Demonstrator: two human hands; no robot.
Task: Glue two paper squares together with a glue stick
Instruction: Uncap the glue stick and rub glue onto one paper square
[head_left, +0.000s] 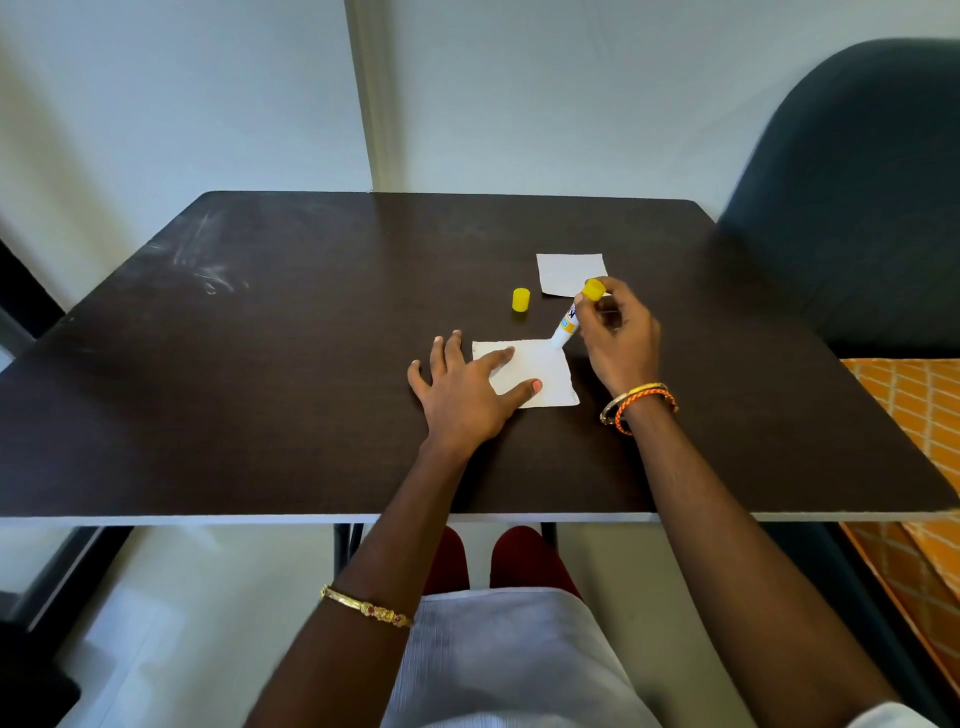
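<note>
Paper square (540, 371) at the frame's centre lies flat under your left hand (467, 389), fingers spread to stop it sliding. Your right hand (618, 338) clamps the glue stick (569, 322), tilted, tip on its upper-right corner. Second square (569, 273) waits above; cap (520, 300) stands aside on the table (260, 364).

Dark wood-grain counter (260, 364) against pale walls (156, 104); dark chair (857, 208) at right; pale floor (182, 597) beneath.
</note>
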